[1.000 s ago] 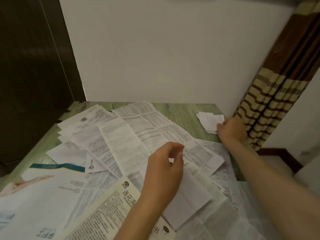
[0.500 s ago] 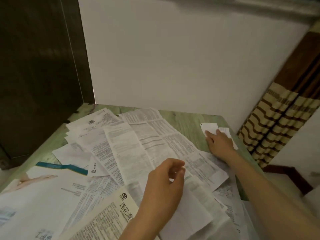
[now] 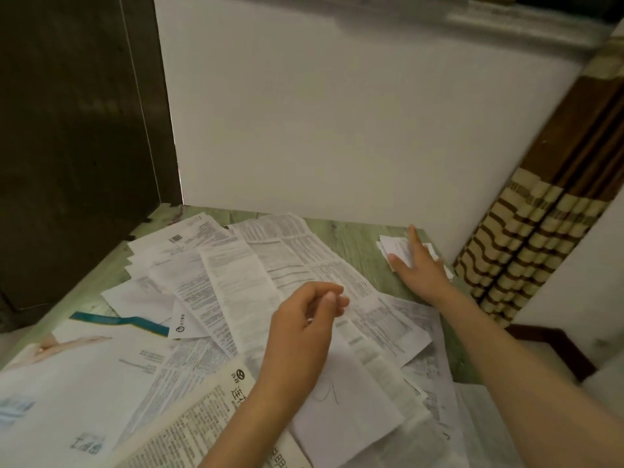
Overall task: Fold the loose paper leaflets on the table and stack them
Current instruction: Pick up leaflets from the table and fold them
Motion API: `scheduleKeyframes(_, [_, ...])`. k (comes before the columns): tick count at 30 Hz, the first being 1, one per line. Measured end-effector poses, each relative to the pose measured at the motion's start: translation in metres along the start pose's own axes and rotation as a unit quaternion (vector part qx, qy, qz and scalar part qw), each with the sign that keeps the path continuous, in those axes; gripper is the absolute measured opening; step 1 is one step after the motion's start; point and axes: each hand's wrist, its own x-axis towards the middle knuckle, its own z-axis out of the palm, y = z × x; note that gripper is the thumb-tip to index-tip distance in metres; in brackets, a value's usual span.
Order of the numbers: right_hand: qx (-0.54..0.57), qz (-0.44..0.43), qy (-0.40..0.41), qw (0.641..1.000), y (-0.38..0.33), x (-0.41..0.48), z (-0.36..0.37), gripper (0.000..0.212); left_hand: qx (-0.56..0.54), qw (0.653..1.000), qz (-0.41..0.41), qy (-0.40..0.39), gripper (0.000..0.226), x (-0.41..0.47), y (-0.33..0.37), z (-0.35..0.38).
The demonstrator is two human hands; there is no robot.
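Leaflets (image 3: 256,275) sit right under the empty, half-curled left hand (image 3: 304,329) mid-frame, so it's nearer; right hand (image 3: 420,270) lies flat on the folded stack (image 3: 393,245) upper right.

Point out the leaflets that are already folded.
The small stack at the far right corner of the table, under the right hand; the rest lie spread out and overlapping.
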Motion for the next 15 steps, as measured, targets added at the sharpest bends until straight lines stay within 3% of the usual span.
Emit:
scheduleKeyframes(4, [0.172,0.002,0.070,0.983,-0.015,-0.030,-0.021,0.057,0.008,1.000,0.010,0.022,0.020,-0.001,0.006,-0.012])
scheduleKeyframes(8, [0.236,0.002,0.111,0.965,-0.030,-0.071,-0.044,0.060,0.036,0.999,0.011,0.037,0.022,0.001,0.008,-0.021])
scheduleKeyframes(12, [0.366,0.040,0.088,0.926,-0.043,-0.143,-0.040,0.052,0.083,0.996,0.014,0.033,0.025,-0.004,0.010,-0.023])
scheduleKeyframes(15, [0.367,0.032,0.002,0.930,-0.054,-0.186,-0.020,0.044,0.176,0.984,0.008,-0.001,0.018,-0.004,0.010,-0.028])
